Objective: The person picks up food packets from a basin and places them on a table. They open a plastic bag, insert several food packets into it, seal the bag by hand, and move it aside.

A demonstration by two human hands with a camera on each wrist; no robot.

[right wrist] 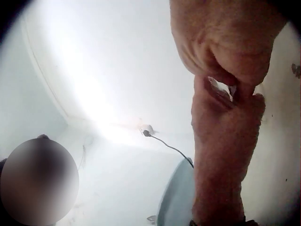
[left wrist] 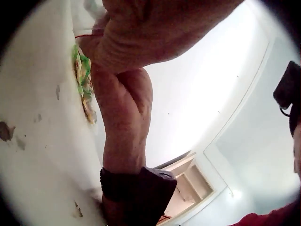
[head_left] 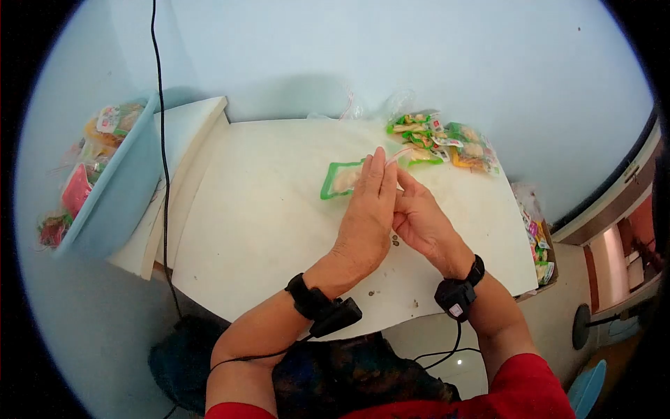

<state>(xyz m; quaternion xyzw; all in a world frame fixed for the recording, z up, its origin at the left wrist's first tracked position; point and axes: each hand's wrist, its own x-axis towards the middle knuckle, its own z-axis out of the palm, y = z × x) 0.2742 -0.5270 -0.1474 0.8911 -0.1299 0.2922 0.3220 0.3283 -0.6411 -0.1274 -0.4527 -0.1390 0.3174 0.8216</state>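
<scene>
A clear packet with a green border (head_left: 333,183) and pale contents extends left from behind the hands, above the table. My left hand (head_left: 366,223) lies against its near side, fingers straight and together, thumb hidden. Touching it, my right hand (head_left: 423,225) pinches the packet's right end, where a red line shows near the fingertips. In the left wrist view, the left hand (left wrist: 155,35) crosses above the right hand (left wrist: 124,113). Between the right hand (right wrist: 225,40) and left hand (right wrist: 221,136), a bit of clear plastic (right wrist: 222,87) shows in the right wrist view.
Several green-and-clear packets (head_left: 419,136) lie at the white table's (head_left: 244,230) back right. A blue basin (head_left: 118,188) of packets stands at left, beside a hanging black cable (head_left: 164,140). A box of packets (head_left: 541,244) is beyond the right edge. Small dark bits dot the tabletop.
</scene>
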